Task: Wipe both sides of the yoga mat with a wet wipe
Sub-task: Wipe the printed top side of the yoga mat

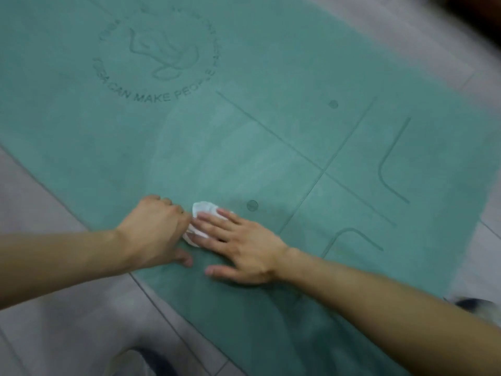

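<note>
From my head view I see a teal yoga mat (271,137) spread flat on a pale tiled floor (54,308), running diagonally from the far left to the near right. Its upper face carries printed alignment lines (322,169) crossing right of centre, two small round dots, and at the far left a circular logo (158,54) with the legible words "CAN MAKE PEOPLE".

The white wet wipe (202,221) lies crumpled on the mat near its left edge, between my two hands. My right hand (241,245) lies flat on it, fingers straight and slightly spread, pressing the wipe against the mat, with the thumb stretched out on the mat nearer to me. My left hand (154,229) sits just beside the wipe on its left, fingers curled under and knuckles up, thumb touching the mat; its fingertips meet the wipe's edge, but I cannot tell whether they pinch it.

A lighter streaked patch shows on the mat beyond the wipe.
</note>
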The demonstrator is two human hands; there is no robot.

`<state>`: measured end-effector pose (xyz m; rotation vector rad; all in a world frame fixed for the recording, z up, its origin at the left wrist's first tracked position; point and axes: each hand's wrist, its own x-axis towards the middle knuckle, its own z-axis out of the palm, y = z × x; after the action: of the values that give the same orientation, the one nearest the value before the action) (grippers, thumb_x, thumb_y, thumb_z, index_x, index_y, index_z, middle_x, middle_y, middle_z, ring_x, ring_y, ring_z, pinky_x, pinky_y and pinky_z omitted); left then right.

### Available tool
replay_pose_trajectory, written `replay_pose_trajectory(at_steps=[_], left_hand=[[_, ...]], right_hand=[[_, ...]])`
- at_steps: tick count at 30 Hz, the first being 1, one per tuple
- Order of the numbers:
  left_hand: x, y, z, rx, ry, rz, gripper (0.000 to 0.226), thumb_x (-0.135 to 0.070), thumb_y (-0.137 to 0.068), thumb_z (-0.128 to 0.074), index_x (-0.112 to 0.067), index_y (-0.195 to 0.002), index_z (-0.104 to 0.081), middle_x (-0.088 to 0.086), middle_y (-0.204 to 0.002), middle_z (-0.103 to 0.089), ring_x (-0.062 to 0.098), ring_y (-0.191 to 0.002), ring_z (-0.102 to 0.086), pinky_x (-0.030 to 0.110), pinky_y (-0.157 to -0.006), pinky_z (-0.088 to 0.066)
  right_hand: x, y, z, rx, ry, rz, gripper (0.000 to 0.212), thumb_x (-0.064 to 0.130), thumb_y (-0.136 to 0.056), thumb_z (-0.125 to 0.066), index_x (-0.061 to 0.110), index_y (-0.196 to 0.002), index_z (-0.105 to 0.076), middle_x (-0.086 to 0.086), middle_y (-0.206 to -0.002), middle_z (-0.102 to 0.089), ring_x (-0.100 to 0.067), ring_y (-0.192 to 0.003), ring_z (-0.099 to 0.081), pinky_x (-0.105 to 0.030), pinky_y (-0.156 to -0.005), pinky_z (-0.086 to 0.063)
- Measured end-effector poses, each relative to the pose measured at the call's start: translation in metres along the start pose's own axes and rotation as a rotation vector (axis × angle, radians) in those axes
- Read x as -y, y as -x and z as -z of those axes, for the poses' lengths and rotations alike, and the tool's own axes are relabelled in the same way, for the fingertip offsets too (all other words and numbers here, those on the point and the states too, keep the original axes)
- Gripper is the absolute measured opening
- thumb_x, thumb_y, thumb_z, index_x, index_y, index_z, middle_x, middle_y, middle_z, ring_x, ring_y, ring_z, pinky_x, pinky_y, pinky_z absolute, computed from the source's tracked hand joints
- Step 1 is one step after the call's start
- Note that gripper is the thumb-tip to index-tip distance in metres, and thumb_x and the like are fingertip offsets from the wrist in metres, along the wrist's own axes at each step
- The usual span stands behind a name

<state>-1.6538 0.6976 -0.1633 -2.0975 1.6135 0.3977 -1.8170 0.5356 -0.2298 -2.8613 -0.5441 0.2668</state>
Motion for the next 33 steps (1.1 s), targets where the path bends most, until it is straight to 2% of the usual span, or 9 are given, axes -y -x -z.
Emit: replay_pose_trajectory(at_steps=[2,6,8,13,17,23,25,29,33], left_hand=[[0.004,0.003,-0.007,0.015,0.013,0.005,0.085,-0.102,-0.065,-0.043,-0.026,-0.097,-0.064,-0.005,-0.1,-0.073,0.022,-0.099,-0.069,0.034,-0.085,-0.047],[-0.004,0.007,-0.008,0.014,0.034,0.024,0.078,-0.096,-0.071,-0.046,-0.025,-0.099,-0.063,-0.005,-0.103,-0.072,0.021,-0.103,-0.068,0.035,-0.085,-0.047],[-0.008,0.01,-0.004,0.021,0.03,0.028,0.072,-0.09,-0.077,-0.051,-0.024,-0.103,-0.064,-0.004,-0.106,-0.072,0.022,-0.106,-0.067,0.035,-0.086,-0.048],[-0.014,0.012,0.003,0.057,-0.012,0.028,0.068,-0.084,-0.082,-0.051,-0.023,-0.107,-0.064,-0.002,-0.11,-0.072,0.024,-0.109,-0.068,0.034,-0.088,-0.049],[-0.012,0.008,0.009,0.092,-0.03,0.063,0.071,-0.09,-0.075,-0.052,-0.026,-0.105,-0.062,-0.006,-0.105,-0.072,0.02,-0.106,-0.069,0.032,-0.084,-0.049],[-0.028,0.02,0.011,0.13,0.04,0.279,0.067,-0.088,-0.078,-0.052,-0.025,-0.099,-0.06,-0.006,-0.105,-0.072,0.02,-0.103,-0.071,0.031,-0.078,-0.053],[-0.034,0.026,0.007,0.167,0.089,0.382,0.065,-0.089,-0.078,-0.049,-0.024,-0.088,-0.053,-0.004,-0.103,-0.072,0.022,-0.101,-0.072,0.031,-0.076,-0.055],[-0.056,0.043,0.004,0.215,0.221,0.608,0.071,-0.095,-0.073,-0.04,-0.025,-0.08,-0.045,0.0,-0.101,-0.073,0.025,-0.097,-0.073,0.034,-0.079,-0.059],[-0.085,0.052,0.004,0.196,0.389,0.81,0.104,-0.111,-0.042,-0.045,-0.026,-0.101,-0.048,0.002,-0.107,-0.058,0.028,-0.104,-0.065,0.038,-0.082,-0.053]], right_hand=[[-0.048,0.011,0.011,-0.028,0.016,-0.096,0.079,0.064,-0.108,-0.034,0.023,-0.169,-0.006,-0.002,-0.177,-0.001,-0.019,-0.163,0.006,-0.047,-0.132,-0.005],[-0.138,0.05,0.045,-0.104,-0.076,-0.813,0.085,0.077,-0.101,-0.006,0.027,-0.168,0.004,-0.002,-0.176,0.009,-0.013,-0.161,0.017,-0.046,-0.132,0.002],[-0.127,0.044,0.043,-0.131,-0.162,-0.961,0.089,0.079,-0.1,-0.006,0.023,-0.169,0.001,-0.006,-0.176,0.007,-0.015,-0.161,0.018,-0.045,-0.131,0.006],[0.002,0.015,-0.004,-0.133,-0.105,-0.386,0.081,0.072,-0.104,-0.028,0.023,-0.168,-0.02,-0.011,-0.176,-0.004,-0.024,-0.163,0.01,-0.052,-0.131,-0.003],[-0.017,0.021,-0.008,-0.105,-0.05,-0.208,0.072,0.066,-0.106,-0.032,0.028,-0.167,-0.024,-0.006,-0.176,-0.011,-0.021,-0.163,0.001,-0.047,-0.132,-0.003],[-0.152,0.063,0.036,-0.115,-0.042,-0.664,0.08,0.071,-0.105,-0.015,0.025,-0.169,-0.005,-0.002,-0.177,-0.001,-0.015,-0.162,0.008,-0.042,-0.132,0.004],[-0.153,0.062,0.037,-0.115,-0.078,-0.718,0.087,0.076,-0.101,-0.014,0.023,-0.169,-0.006,-0.006,-0.177,0.001,-0.018,-0.162,0.012,-0.045,-0.131,0.006],[-0.05,0.038,-0.003,-0.1,-0.078,-0.247,0.086,0.079,-0.099,-0.028,0.027,-0.167,-0.023,-0.013,-0.176,-0.007,-0.027,-0.163,0.005,-0.052,-0.13,-0.004],[-0.024,0.038,-0.01,-0.024,-0.029,0.059,0.082,0.072,-0.102,-0.023,0.022,-0.167,-0.026,-0.006,-0.175,-0.015,-0.021,-0.163,-0.003,-0.046,-0.131,-0.005]])
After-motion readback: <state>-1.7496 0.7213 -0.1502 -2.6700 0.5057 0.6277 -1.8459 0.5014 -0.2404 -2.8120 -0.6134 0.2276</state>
